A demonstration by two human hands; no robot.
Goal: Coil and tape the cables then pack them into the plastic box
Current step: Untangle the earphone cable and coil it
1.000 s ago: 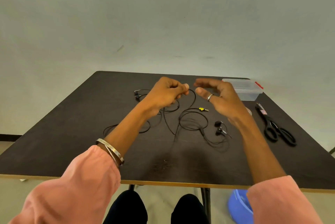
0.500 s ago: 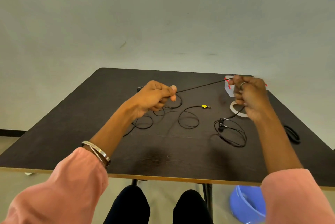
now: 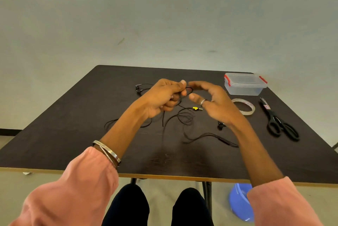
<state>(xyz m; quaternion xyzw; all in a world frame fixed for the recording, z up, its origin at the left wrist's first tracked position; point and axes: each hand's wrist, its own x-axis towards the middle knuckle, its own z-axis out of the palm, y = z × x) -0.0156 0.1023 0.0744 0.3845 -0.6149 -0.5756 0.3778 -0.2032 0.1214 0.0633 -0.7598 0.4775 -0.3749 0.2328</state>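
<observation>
I see the left hand (image 3: pixel 164 96) clamped on the black cable (image 3: pixel 184 118); the right hand (image 3: pixel 214 103), fingers apart, hovers at its 3 o'clock.

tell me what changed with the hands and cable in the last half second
The right hand let go of the black cable, opened, and swung back in beside the left hand, so the taut stretch went slack. The left hand kept its grip on the cable. Plastic box and tape roll stayed put.
</observation>
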